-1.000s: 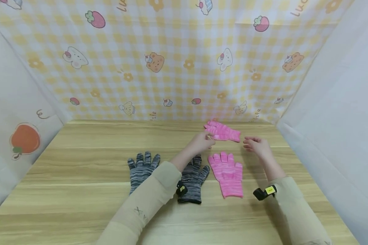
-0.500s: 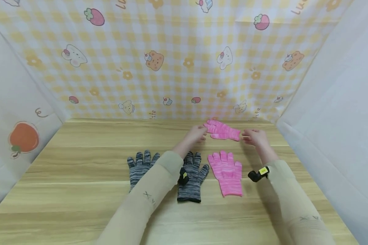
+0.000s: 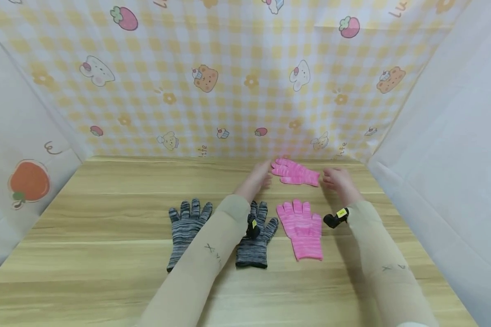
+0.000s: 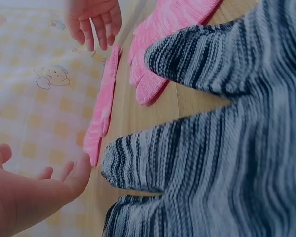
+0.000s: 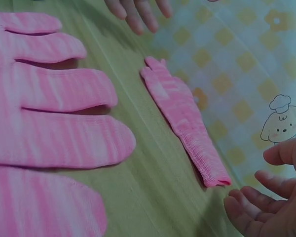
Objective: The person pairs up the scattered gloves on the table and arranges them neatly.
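A pink knit glove [image 3: 296, 173] lies flat and slanted near the back edge of the table, its cuff toward the right. Just beyond its fingertips is my left hand [image 3: 258, 176], fingers extended and holding nothing. On the cuff side my right hand [image 3: 340, 182] hovers with loosely bent fingers, also holding nothing. The right wrist view shows a small gap between the right hand's fingers [image 5: 249, 205] and the cuff. A second pink glove [image 3: 304, 231] lies nearer, fingers pointing away. To its left lie two grey-black striped gloves [image 3: 251, 254] [image 3: 184, 227], partly covered by my left arm.
The wooden table [image 3: 106, 195] ends at a yellow checked cloth [image 3: 237, 100] hanging behind the back glove. White cloth walls stand at the left [image 3: 20, 113] and right [image 3: 442, 127]. My left forearm [image 3: 200, 259] passes over the striped gloves.
My left hand has moved left and back, from over the back pink glove to beside its fingertips. The right hand has shifted slightly back, staying by the cuff. The gloves have stayed put.
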{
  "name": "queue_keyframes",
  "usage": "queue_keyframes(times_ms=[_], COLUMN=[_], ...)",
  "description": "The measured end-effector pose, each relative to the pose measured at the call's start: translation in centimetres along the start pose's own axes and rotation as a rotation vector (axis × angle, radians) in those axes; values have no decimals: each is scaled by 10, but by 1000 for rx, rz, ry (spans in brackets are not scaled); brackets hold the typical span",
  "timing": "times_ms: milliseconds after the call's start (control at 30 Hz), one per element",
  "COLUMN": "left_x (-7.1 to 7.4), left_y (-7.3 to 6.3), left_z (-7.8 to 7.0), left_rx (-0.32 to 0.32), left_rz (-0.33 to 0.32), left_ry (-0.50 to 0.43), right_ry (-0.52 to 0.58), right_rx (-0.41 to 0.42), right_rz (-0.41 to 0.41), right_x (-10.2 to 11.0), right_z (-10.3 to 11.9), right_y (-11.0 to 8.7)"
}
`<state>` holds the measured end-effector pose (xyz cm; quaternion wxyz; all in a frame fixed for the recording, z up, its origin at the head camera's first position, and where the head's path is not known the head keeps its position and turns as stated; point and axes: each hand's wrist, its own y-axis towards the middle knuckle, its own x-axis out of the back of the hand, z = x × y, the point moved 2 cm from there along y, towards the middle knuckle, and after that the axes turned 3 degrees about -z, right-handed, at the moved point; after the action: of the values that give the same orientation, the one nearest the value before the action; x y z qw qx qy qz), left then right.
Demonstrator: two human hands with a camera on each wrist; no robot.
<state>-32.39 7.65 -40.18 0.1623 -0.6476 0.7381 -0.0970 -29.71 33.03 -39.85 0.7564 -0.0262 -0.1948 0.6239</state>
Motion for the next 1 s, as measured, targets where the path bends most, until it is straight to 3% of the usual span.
queue_keyframes(times_ms=[133, 333, 500, 667, 767, 1000], left_x=[0, 0, 1, -2, -8, -14], left_y=[4, 8, 11, 15, 15, 15], left_z=[-2, -2, -1, 4, 7, 15], left_rx=[17, 52, 65, 139, 179, 185], left_rz=[26, 67, 105, 141, 158, 176], left_ry=[-77, -166, -245, -344, -395, -423], right_ry=[-33, 49, 55, 68, 31, -162], right_rx=[6, -11, 12, 8, 6, 56], right_rz=[14, -12, -6, 13, 5, 4], right_x=[-2, -6, -7, -8, -9, -13], right_z=[0, 0, 1, 0, -2, -5], right_y=[7, 23, 31, 35, 38, 43])
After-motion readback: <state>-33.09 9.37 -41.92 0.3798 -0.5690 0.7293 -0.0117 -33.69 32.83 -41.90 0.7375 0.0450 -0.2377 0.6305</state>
